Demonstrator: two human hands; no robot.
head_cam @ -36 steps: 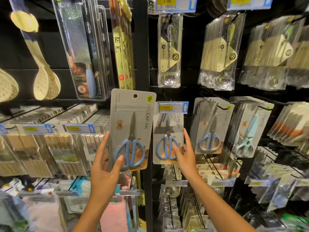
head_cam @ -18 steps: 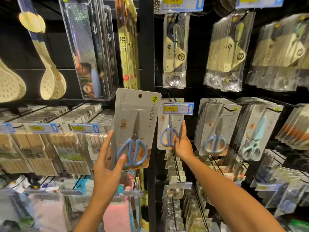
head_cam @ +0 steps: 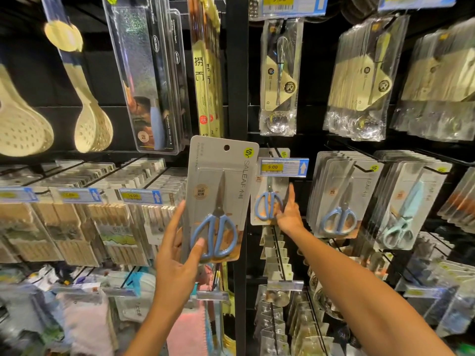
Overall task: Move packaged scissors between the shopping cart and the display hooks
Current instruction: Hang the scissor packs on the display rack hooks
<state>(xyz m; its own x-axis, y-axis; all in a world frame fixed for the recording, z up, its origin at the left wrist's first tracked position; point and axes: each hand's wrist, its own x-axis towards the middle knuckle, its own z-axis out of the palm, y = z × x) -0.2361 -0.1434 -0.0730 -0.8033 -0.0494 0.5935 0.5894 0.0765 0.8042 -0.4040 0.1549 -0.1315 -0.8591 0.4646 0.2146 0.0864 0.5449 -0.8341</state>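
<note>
Two scissor packs: one (head_cam: 218,199) pinched by left hand (head_cam: 177,263); right hand (head_cam: 289,214), fingers straight, against hooked one (head_cam: 268,196).

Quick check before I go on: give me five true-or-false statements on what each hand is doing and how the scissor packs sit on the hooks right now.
1. The left hand holds a pack of blue-handled scissors off the hooks. True.
2. The right hand also carries a free pack. False: its straight fingers press against the hanging pack on the hook.
3. The price tag above the hanging pack reads 5.00. True.
4. The held pack has no hang hole. False: a round hole shows at its top.
5. The mint-handled scissors hang left of the held pack. False: they hang far to its right.
</note>
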